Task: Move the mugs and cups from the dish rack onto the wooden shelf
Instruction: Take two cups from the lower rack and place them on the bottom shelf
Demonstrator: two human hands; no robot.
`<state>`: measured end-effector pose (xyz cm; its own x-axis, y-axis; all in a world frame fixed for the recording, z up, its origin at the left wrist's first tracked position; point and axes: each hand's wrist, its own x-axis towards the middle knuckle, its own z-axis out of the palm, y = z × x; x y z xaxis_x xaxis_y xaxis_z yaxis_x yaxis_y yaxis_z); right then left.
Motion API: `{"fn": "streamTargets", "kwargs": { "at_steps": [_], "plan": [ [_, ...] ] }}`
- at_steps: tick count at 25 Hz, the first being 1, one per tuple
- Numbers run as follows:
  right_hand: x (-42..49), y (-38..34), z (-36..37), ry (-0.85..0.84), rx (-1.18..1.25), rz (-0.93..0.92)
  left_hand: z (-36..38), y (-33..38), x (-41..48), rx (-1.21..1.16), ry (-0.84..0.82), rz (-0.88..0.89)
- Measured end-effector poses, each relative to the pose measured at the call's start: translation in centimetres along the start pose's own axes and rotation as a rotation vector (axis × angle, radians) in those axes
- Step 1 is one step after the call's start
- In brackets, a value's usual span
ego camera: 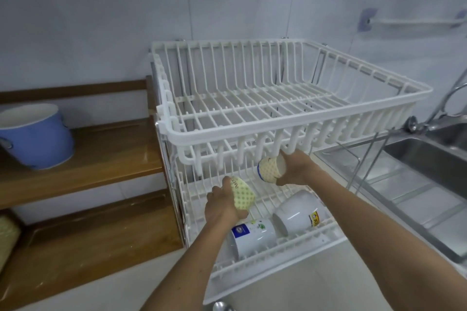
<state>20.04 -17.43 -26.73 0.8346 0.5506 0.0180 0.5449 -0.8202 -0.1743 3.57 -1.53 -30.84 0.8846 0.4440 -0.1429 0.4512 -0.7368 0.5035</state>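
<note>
You are reaching both arms into the lower tier of the white plastic two-tier dish rack (174, 131), which is standing on the pale worktop (290, 278) between the wooden shelf and the steel sink. Your left hand (222, 206) is wrapping around a yellow-and-white patterned cup (243, 195), fingers (214, 190) closed over its far side, holding it tilted just above the lower tier's left part. Your right hand (294, 170) is gripping a second yellow patterned cup with a blue rim band (271, 168), fingers curled round it, and is holding it on its side just under the front edge of the upper tier.

Two more pieces are lying in the lower tier, nearer to you than the held cups: a white mug with a blue label (252, 236), on its side at the near left, just beside your left wrist, and a larger white mug with a yellow-and-red mark (299, 212), tipped over to its right.

The brown wooden two-level shelf (106, 159) is sitting to the left of the rack. A blue round pot with a white inside (38, 141) is resting on its upper board at the far left. The stainless steel sink (427, 161) with its tap (452, 93) is lying to the right.
</note>
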Motion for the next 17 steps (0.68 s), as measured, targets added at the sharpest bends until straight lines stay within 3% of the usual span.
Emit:
{"fn": "streamTargets", "kwargs": {
  "at_steps": [4,9,17],
  "plan": [
    [-3.8,-0.6,-4.0,0.094,0.342,0.041,-1.7,1.7,-2.8,-0.366,0.221,0.079],
    [-11.1,-1.2,-7.6,0.138,0.285,-0.105,-1.9,2.7,-10.2,-0.629,0.129,0.131],
    [-20.5,-5.4,-7.7,0.014,0.321,-0.229,-2.0,-4.6,-21.3,-0.876,0.185,0.099]
  ]
}}
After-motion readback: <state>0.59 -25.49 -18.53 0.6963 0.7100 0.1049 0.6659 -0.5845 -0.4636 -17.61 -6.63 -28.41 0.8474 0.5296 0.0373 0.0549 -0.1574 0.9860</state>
